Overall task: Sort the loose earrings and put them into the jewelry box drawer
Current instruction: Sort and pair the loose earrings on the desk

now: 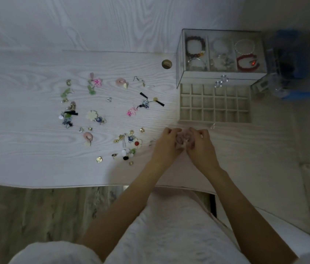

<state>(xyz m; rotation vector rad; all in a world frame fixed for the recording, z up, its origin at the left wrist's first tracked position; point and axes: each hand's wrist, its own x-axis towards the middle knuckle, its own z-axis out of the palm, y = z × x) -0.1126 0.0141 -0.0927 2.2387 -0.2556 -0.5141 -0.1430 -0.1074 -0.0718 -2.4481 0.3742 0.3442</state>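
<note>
White wood-grain desk (pixel 36 168), loose earrings (pixel 97 115) scattered centre-left. Left hand (pixel 166 144) and right hand (pixel 201 145) both pinch a pink flower earring (pixel 181 140) just below the open gridded jewelry box drawer (pixel 215 103), centre-right.

blue clutter (pixel 291 65), round desk hole (pixel 166 64)

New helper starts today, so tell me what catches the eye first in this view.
Both hands, left hand and right hand, meet at the table's near edge around a pink earring. Just beyond them sits the open gridded drawer of the glass jewelry box; loose earrings lie scattered to the left.
</note>
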